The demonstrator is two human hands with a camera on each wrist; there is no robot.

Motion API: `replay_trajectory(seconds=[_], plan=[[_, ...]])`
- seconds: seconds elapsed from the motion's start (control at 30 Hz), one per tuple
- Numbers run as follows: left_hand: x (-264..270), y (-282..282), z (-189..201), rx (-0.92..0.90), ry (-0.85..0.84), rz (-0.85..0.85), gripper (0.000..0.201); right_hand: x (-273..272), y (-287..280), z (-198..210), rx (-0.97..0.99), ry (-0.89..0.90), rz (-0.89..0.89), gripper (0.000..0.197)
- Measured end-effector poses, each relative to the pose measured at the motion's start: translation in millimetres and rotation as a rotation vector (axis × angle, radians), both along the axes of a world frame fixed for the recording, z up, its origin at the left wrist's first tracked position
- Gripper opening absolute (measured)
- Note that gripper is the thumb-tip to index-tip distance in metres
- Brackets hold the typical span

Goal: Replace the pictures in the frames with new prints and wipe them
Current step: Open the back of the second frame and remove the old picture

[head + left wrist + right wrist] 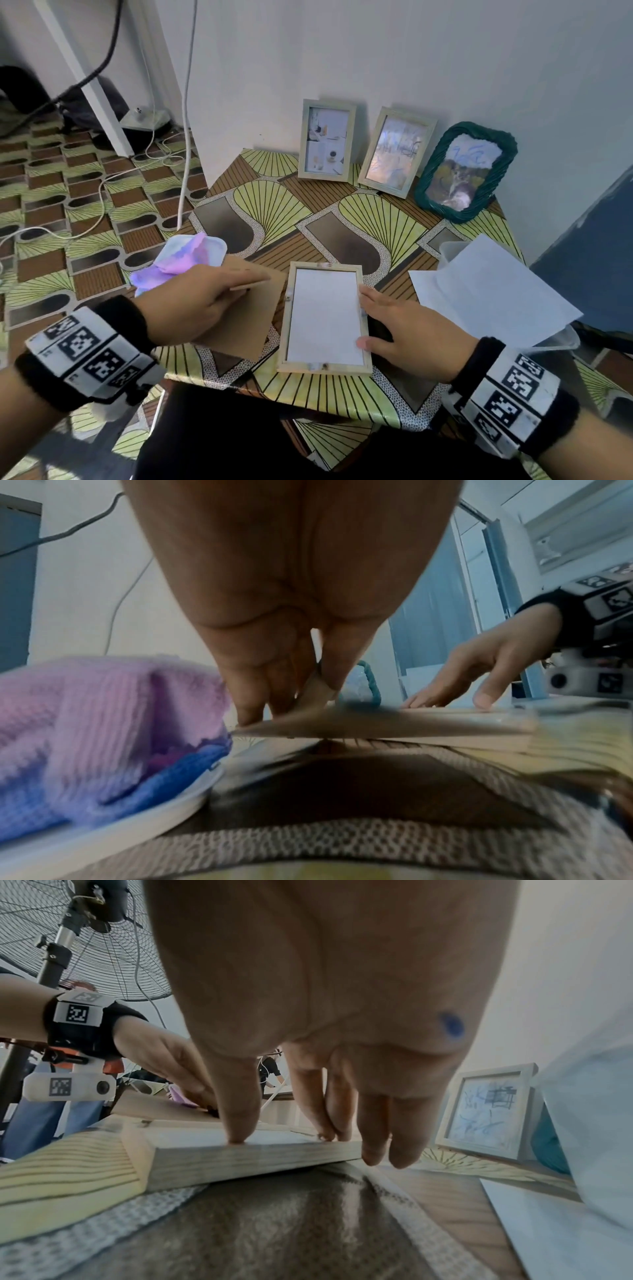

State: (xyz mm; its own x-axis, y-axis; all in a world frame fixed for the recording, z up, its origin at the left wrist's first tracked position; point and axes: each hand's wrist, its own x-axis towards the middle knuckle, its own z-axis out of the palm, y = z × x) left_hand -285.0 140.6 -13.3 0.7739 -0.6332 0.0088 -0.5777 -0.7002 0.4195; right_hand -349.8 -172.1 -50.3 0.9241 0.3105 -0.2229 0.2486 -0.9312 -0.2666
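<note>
A pale wooden frame lies face down near the table's front edge, with a white sheet inside it. My right hand rests on the frame's right side with straight fingers and the thumb pressing its rail; the right wrist view shows the fingertips on the frame. My left hand pinches a brown backing board just left of the frame. In the left wrist view, the board is held a little above the table.
A pink and blue cloth lies in a white tray at the left. Three framed pictures lean on the back wall: two pale ones and a green woven one. White sheets lie over a clear container at the right.
</note>
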Motion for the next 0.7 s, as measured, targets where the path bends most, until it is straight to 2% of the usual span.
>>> replay_trajectory(seconds=[0.2,0.3,0.4,0.53,0.63,0.7], plan=[[-0.7,10.1,-22.8,0.233,0.109,-0.076,0.061,-6.6,-2.5,1.8,0.014,-0.006,-0.044,0.076],[-6.2,3.9,-36.0,0.499,0.085,-0.168,0.075,-9.4,-4.0,1.4,0.037,-0.005,-0.053,0.075],[-8.7,-2.9,-39.6,0.576,0.045,-0.190,0.077,-9.8,-4.1,1.4,0.057,-0.012,-0.053,0.075],[-5.6,-10.4,-33.8,0.494,0.035,-0.138,0.063,-9.2,-2.8,4.8,0.039,-0.024,-0.059,0.069],[-1.3,-21.7,-18.4,0.234,-0.060,-0.052,0.039,-6.8,2.0,10.8,0.091,-0.189,-0.129,0.031],[2.9,-34.5,-10.7,0.013,-0.052,0.020,0.024,0.6,5.5,15.4,0.128,-0.283,-0.200,0.022]])
